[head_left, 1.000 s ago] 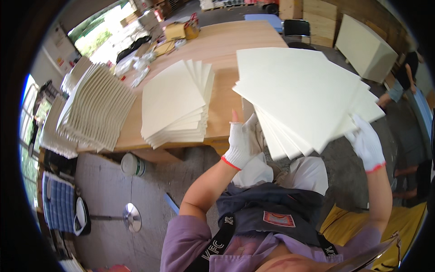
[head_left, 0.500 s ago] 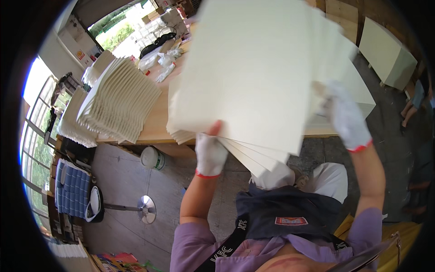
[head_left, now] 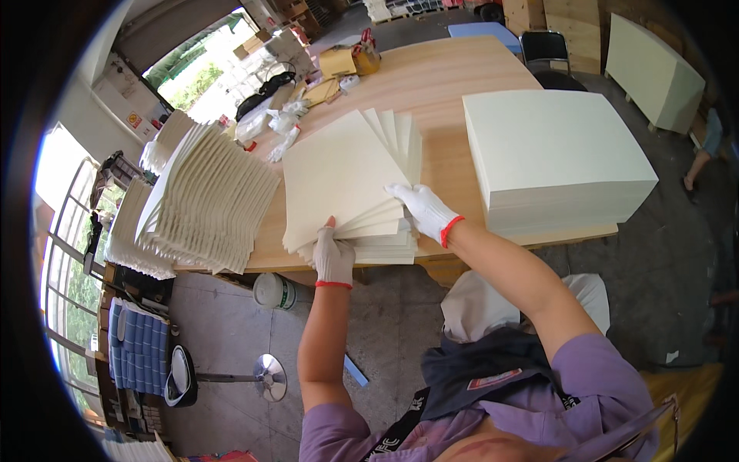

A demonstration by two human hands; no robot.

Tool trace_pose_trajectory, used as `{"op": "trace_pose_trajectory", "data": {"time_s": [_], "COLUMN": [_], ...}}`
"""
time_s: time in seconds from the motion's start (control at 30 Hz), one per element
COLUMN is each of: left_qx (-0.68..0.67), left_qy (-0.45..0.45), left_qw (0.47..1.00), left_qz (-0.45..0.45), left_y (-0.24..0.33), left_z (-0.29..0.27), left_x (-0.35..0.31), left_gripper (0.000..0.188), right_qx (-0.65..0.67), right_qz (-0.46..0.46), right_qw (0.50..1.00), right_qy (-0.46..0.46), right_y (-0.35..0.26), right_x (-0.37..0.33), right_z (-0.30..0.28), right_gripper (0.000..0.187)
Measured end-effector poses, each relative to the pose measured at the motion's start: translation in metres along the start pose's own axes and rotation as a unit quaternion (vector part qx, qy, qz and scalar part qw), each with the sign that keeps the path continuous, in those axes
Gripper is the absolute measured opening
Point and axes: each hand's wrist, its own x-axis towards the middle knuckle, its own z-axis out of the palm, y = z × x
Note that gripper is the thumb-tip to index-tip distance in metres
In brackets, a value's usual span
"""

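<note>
A fan of large cream paper sheets (head_left: 339,169) lies over a pile on the table, its layers spread out toward the right. My left hand (head_left: 333,258), in a white glove with a red cuff, grips the near edge of the sheets. Its bare thumb tip is on top and the other fingers are hidden underneath. My right hand (head_left: 425,208), gloved alike, lies at the right edge of the fan with its fingers stretched out over the sheets. A tall, squared stack of cream sheets (head_left: 554,146) stands to the right of my right hand.
Wavy, ruffled paper stacks (head_left: 208,200) stand on the left of the wooden table (head_left: 443,77). A cardboard box (head_left: 339,61) and plastic bags lie farther back. Beyond is a black chair (head_left: 545,50). A white bucket (head_left: 273,291) and a padded blue chair (head_left: 138,335) are below left.
The sheets, held up before me half a second ago, are now lower and farther away on the pile. Both hands moved down with them, and my right hand came inward to the left.
</note>
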Motion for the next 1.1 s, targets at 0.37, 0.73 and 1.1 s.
{"op": "trace_pose_trajectory", "data": {"time_s": [0.37, 0.73, 1.1], "left_qx": [-0.136, 0.019, -0.515], "left_qy": [-0.153, -0.744, -0.71], "left_qw": [0.976, 0.666, 0.469], "left_qz": [-0.081, -0.049, 0.106], "left_y": [0.012, -0.066, -0.153], "left_z": [-0.05, 0.024, 0.174], "left_x": [0.017, -0.246, -0.36], "left_gripper": [0.045, 0.06, 0.059], "right_qx": [0.151, 0.113, 0.078], "right_qz": [-0.014, 0.102, 0.073], "right_qw": [0.986, 0.974, 0.994], "right_qy": [-0.061, -0.169, 0.026], "right_y": [0.005, 0.071, 0.098], "right_x": [-0.007, -0.234, -0.312], "right_z": [0.008, -0.127, -0.188], "right_gripper": [0.043, 0.032, 0.033]}}
